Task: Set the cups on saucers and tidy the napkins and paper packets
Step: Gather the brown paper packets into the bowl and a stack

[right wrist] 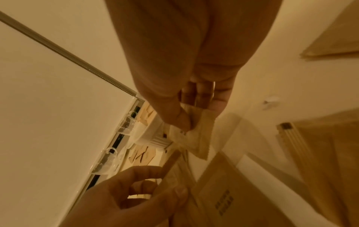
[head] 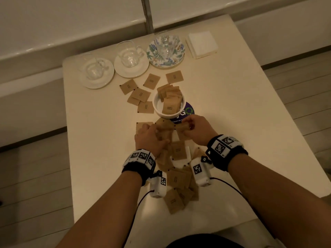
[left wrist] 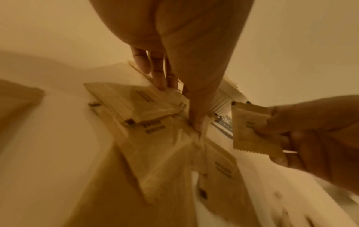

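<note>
Three glass cups (head: pixel 93 67) (head: pixel 129 54) (head: pixel 165 44) stand on saucers along the table's far edge, the right one on a floral saucer (head: pixel 161 61). A white napkin stack (head: pixel 202 43) lies at the far right. A white bowl (head: pixel 155 108) holds several upright brown packets. My right hand (head: pixel 187 127) pinches one brown packet (right wrist: pixel 194 139) between thumb and fingers, just in front of the bowl. My left hand (head: pixel 154 130) pinches loose packets (left wrist: pixel 136 104) lying on the table, thumb against fingers.
More brown packets (head: pixel 139 94) lie scattered left of the bowl, and a long pile (head: pixel 179 178) runs back between my wrists toward the near table edge. A purple round sticker (head: pixel 188 110) shows under the bowl. The table (head: pixel 241 122) drops off on both sides.
</note>
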`<action>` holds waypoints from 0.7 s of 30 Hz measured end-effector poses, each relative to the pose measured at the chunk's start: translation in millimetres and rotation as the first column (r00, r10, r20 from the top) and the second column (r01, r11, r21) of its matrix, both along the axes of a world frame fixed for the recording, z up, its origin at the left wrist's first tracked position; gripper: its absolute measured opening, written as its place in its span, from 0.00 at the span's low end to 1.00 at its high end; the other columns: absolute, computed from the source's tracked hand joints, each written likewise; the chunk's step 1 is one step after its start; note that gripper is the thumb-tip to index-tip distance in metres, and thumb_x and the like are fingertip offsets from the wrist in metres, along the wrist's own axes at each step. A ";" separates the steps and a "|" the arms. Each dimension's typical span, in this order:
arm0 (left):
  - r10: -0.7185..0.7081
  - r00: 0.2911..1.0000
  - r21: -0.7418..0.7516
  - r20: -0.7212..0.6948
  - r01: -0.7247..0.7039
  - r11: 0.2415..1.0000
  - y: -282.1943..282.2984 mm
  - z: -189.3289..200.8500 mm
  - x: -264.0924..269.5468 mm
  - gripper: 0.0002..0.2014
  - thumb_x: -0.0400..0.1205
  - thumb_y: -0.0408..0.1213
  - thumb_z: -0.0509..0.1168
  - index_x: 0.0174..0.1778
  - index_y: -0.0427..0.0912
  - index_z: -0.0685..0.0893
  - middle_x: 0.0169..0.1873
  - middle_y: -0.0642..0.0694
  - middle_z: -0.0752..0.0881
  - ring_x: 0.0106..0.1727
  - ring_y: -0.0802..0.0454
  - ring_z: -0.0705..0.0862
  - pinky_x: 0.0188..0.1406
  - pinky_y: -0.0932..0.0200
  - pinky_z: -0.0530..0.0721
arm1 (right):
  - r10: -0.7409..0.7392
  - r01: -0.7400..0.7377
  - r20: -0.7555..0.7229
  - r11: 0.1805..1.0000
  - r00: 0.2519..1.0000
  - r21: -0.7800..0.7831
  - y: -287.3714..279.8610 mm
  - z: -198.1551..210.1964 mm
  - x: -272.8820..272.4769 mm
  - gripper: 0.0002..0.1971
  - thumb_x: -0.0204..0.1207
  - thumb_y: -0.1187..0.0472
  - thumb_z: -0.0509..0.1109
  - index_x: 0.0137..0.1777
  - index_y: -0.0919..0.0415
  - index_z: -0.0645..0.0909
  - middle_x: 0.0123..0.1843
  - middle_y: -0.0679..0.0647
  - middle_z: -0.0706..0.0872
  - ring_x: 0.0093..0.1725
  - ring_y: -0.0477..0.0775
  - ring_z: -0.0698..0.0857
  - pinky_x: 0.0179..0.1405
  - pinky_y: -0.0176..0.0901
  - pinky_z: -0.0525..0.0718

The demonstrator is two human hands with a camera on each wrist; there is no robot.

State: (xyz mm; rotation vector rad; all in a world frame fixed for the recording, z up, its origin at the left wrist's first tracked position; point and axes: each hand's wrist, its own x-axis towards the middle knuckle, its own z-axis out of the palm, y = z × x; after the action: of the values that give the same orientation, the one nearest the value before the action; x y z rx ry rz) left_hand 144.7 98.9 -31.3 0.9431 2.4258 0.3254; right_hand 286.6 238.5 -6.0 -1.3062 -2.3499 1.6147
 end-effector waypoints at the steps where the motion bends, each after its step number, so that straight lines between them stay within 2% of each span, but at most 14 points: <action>1: 0.004 1.000 0.022 0.013 -0.004 1.000 -0.1 0.4 -0.8 0.24 0.70 0.55 0.76 0.60 0.52 0.81 0.55 0.48 0.76 0.60 0.43 0.77 0.65 0.44 0.73 | -0.031 0.031 -0.009 0.999 0.999 -0.014 0.0 -0.1 0.1 0.16 0.70 0.71 0.73 0.56 0.56 0.81 0.48 0.54 0.87 0.48 0.56 0.86 0.48 0.47 0.85; 4: -0.025 0.999 0.014 0.030 0.024 1.000 -2.3 2.9 -3.6 0.18 0.73 0.51 0.74 0.56 0.52 0.82 0.54 0.50 0.79 0.60 0.45 0.76 0.63 0.48 0.68 | -0.033 0.033 0.008 0.998 0.999 -0.058 0.1 0.5 1.7 0.15 0.71 0.71 0.74 0.55 0.57 0.80 0.49 0.59 0.89 0.50 0.60 0.88 0.52 0.53 0.87; 6: -0.032 0.999 0.027 0.043 0.031 0.999 -3.4 6.2 -6.0 0.12 0.75 0.50 0.73 0.51 0.53 0.82 0.52 0.52 0.83 0.59 0.47 0.78 0.61 0.49 0.69 | 0.042 -0.038 0.062 0.997 0.997 -0.069 -1.4 1.0 3.0 0.15 0.72 0.70 0.73 0.56 0.56 0.79 0.49 0.57 0.88 0.50 0.59 0.87 0.51 0.51 0.86; 7: -0.015 0.996 0.068 0.092 0.008 0.998 -4.5 7.7 -8.0 0.10 0.75 0.49 0.73 0.48 0.51 0.83 0.50 0.52 0.86 0.57 0.48 0.81 0.60 0.49 0.72 | 0.069 -0.063 0.083 0.995 0.994 -0.074 -1.8 1.3 3.8 0.15 0.73 0.70 0.73 0.57 0.56 0.79 0.49 0.55 0.87 0.50 0.57 0.86 0.51 0.49 0.86; 9: 0.025 0.959 0.192 0.283 -0.082 0.978 -6.3 11.3 -10.7 0.08 0.76 0.43 0.75 0.46 0.46 0.84 0.45 0.49 0.88 0.51 0.48 0.85 0.54 0.52 0.81 | 0.074 -0.066 0.083 0.993 0.994 -0.098 -1.5 2.1 4.7 0.17 0.74 0.71 0.72 0.60 0.57 0.79 0.49 0.54 0.87 0.50 0.55 0.86 0.52 0.47 0.86; 10: 0.030 0.933 0.233 0.359 -0.120 0.965 -6.8 14.0 -10.6 0.08 0.77 0.41 0.75 0.48 0.44 0.84 0.45 0.48 0.88 0.50 0.49 0.86 0.52 0.54 0.83 | 0.060 -0.052 0.070 0.993 0.996 -0.108 -0.9 2.2 4.5 0.17 0.74 0.71 0.71 0.62 0.58 0.79 0.49 0.54 0.88 0.50 0.55 0.86 0.53 0.46 0.86; 12: 0.035 0.904 0.278 0.425 -0.168 0.946 -7.2 17.0 -9.3 0.09 0.79 0.38 0.73 0.52 0.41 0.84 0.46 0.47 0.87 0.49 0.51 0.85 0.52 0.56 0.84 | 0.029 -0.024 0.039 0.993 0.999 -0.119 -0.3 2.1 2.9 0.19 0.75 0.73 0.69 0.64 0.60 0.79 0.47 0.54 0.89 0.47 0.53 0.87 0.48 0.42 0.85; 14: 0.045 0.883 0.311 0.467 -0.211 0.927 -5.7 18.0 -7.3 0.07 0.80 0.36 0.72 0.51 0.43 0.83 0.44 0.49 0.86 0.46 0.53 0.85 0.49 0.58 0.84 | -0.001 0.002 0.008 0.991 1.000 -0.137 -1.0 1.7 -0.5 0.19 0.75 0.74 0.69 0.65 0.60 0.79 0.48 0.56 0.89 0.45 0.54 0.87 0.45 0.44 0.86; 17: 0.029 0.831 0.339 0.555 -0.258 0.905 -3.2 17.5 -6.4 0.06 0.80 0.33 0.71 0.47 0.49 0.84 0.41 0.53 0.88 0.40 0.61 0.86 0.38 0.68 0.82 | -0.012 0.011 -0.007 0.992 1.000 -0.124 -1.8 -0.5 -3.7 0.19 0.74 0.71 0.71 0.64 0.59 0.81 0.53 0.58 0.88 0.49 0.57 0.87 0.52 0.50 0.87; 21: -0.020 0.797 0.358 0.604 -0.249 0.900 -1.6 17.2 -7.8 0.13 0.79 0.29 0.71 0.47 0.55 0.84 0.44 0.54 0.89 0.43 0.66 0.88 0.40 0.70 0.84 | 0.066 -0.066 -0.002 0.987 0.998 -0.145 -0.5 -3.0 -2.9 0.13 0.74 0.66 0.75 0.58 0.58 0.86 0.52 0.54 0.89 0.52 0.55 0.87 0.57 0.50 0.87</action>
State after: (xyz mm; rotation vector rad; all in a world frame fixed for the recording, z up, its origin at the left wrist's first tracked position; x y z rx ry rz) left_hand 136.9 97.3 -14.1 0.7043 1.8447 1.0648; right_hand 283.7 238.0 -8.9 -1.2658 -2.3406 1.8351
